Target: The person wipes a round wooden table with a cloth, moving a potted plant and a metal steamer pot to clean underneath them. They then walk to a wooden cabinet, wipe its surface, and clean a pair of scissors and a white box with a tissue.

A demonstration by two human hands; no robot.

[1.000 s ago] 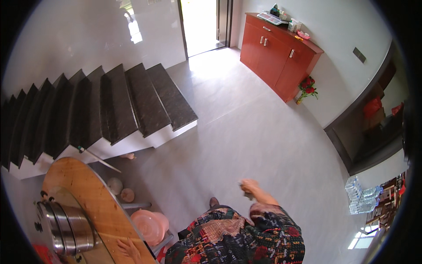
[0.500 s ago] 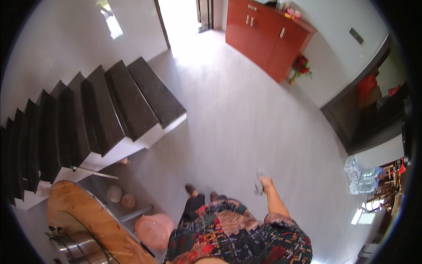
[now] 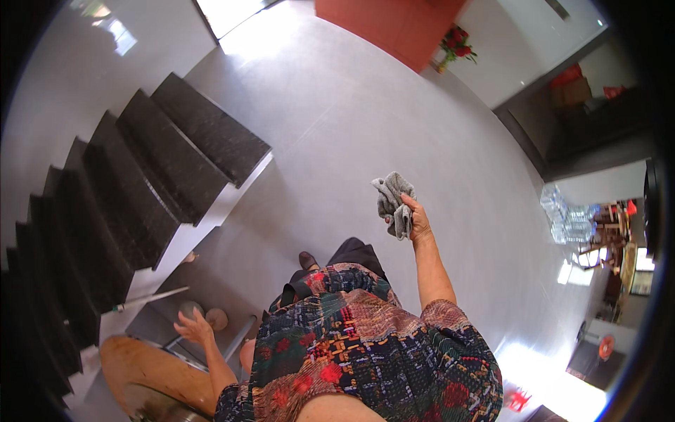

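A crumpled grey cloth (image 3: 394,204) is gripped in my right hand (image 3: 418,216), held out in front of me over the floor. Some of its folds hang below the fingers. My left hand (image 3: 194,326) is out to the left with its fingers apart and nothing in it. It is beside the wooden table (image 3: 133,355), and in the picture it overlaps the round objects on the floor beyond.
Dark stairs (image 3: 162,155) with a white side rise on the left. Ahead stand a red cabinet (image 3: 387,24) and red flowers (image 3: 458,43). Clear plastic bottles (image 3: 568,216) are grouped at the right wall. A pale stick (image 3: 151,299) juts out below the stairs.
My right hand has come up and forward with the cloth, which now shows plainly. My left hand has come into view. The view has tilted down and turned, and my feet have shifted.
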